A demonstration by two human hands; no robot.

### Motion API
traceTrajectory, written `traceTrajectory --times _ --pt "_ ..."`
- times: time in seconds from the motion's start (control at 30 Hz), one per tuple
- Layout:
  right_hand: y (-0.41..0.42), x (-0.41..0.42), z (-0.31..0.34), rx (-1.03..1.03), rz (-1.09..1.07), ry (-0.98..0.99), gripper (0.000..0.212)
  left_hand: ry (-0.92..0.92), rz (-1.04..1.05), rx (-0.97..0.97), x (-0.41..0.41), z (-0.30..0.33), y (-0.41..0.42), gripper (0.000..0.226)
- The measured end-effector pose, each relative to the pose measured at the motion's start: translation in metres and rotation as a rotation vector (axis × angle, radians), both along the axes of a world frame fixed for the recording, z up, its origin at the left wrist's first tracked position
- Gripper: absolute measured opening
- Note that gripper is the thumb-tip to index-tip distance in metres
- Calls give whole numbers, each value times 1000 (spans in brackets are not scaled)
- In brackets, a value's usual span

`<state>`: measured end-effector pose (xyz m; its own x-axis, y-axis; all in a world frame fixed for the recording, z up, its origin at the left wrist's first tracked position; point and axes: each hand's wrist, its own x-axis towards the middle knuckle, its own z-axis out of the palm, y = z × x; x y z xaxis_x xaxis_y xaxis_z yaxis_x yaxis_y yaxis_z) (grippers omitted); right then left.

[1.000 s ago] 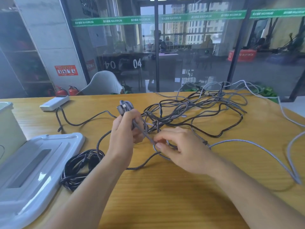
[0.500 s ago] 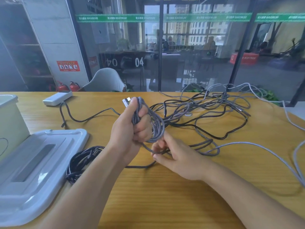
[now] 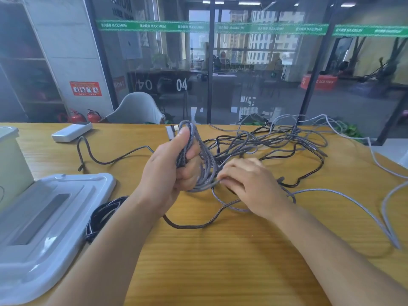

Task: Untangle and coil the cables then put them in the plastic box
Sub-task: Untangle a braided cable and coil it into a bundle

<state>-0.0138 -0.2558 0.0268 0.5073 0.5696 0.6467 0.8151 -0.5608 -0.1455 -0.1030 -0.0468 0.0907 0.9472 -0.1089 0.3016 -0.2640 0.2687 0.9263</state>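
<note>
Head view, coiling step. Left hand [image 3: 170,171] clenched around grey cable loops [image 3: 198,160], raised over table [image 3: 220,261]; right hand [image 3: 249,182] pinching the trailing strand beside them. Tangle [image 3: 276,144] beyond; box [image 3: 11,155] far left. Next, probably: another wrap, slack fed free of tangle.

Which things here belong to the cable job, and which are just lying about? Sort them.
Job:
left hand gripping the grey cable coil
right hand on the coil's loose strand
tangled cables
coiled black cable
plastic box
box lid

Lying about:
white power strip
chair
fire extinguishers
</note>
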Motion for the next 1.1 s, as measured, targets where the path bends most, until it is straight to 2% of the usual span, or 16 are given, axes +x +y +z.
traceTrajectory --times 0.07,0.13,0.23,0.3,0.4,0.5,0.57,0.67,0.77,0.83,0.93,1.0,1.03,1.1 --pt "0 -3 9 181 -33 -214 19 -59 51 28 0 1 1 46" --pt "0 -8 18 284 -56 -351 26 -81 70 -55 -1 3 2 47" --pt "0 -6 19 224 -69 -322 21 -60 108 -146 0 4 6 50" --pt "-6 6 13 144 -153 -251 14 -56 125 -126 3 3 8 49" --pt "-17 20 9 101 -267 -188 18 -62 169 -31 6 -2 9 44" --pt "-18 12 17 217 -309 -316 13 -125 168 117 5 -4 3 44" --pt "-18 3 23 340 -287 -361 9 -143 158 123 4 -3 0 44" --pt "-19 1 25 362 -344 -212 15 -168 170 140 2 -2 -3 45" --pt "-26 10 22 274 -461 -83 23 -202 252 309 4 -6 -5 57" --pt "-35 16 23 316 -469 -24 21 -201 280 382 5 -8 -6 59" --pt "-43 19 20 262 -363 300 6 -186 281 377 7 -10 -5 59" --pt "-43 17 14 115 -278 452 24 -168 290 378 7 -10 -5 58" --pt "-41 17 11 81 -239 481 33 -154 295 380 7 -10 -5 57" --pt "-36 14 9 98 -186 482 36 -119 316 407 9 -12 -5 56"
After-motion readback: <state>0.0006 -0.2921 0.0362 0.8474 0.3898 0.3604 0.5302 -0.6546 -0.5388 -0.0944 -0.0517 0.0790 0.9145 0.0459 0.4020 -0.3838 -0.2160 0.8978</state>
